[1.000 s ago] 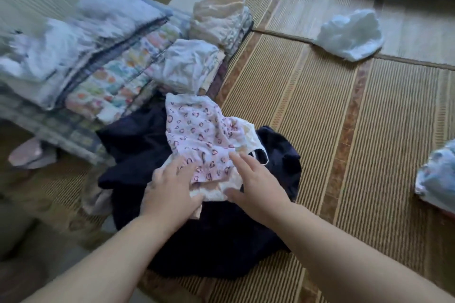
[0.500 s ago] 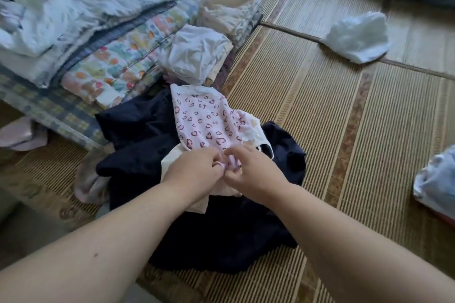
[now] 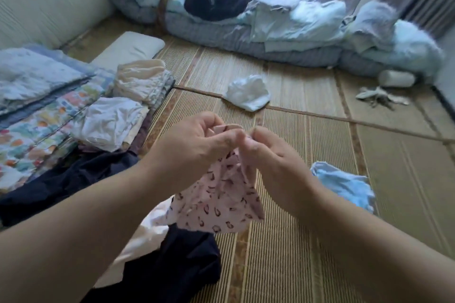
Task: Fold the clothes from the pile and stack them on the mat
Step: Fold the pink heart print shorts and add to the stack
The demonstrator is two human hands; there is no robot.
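A small pink garment with a dark heart print [image 3: 216, 204] hangs in the air in front of me. My left hand [image 3: 194, 145] and my right hand [image 3: 268, 155] pinch its top edge close together, knuckles nearly touching. Below it lies the pile: a dark navy garment [image 3: 172, 263] and a white one [image 3: 145, 236] on the woven straw mat [image 3: 307, 241]. Folded stacks sit at the left: a white folded piece [image 3: 110, 120], a cream stack [image 3: 142, 79] and a colourful patterned cloth [image 3: 41, 130].
A crumpled white cloth [image 3: 248, 92] lies mid-floor, a light blue cloth [image 3: 344, 187] to my right. Rolled bedding [image 3: 295, 32] with a black garment [image 3: 216, 5] lines the back wall. A white pillow [image 3: 128, 49] and pale socks [image 3: 379, 98] lie on the floor.
Both hands gripped the pink heart-print garment on the pile and lifted it up into the air. The view tilted upward, bringing the back of the room into sight.
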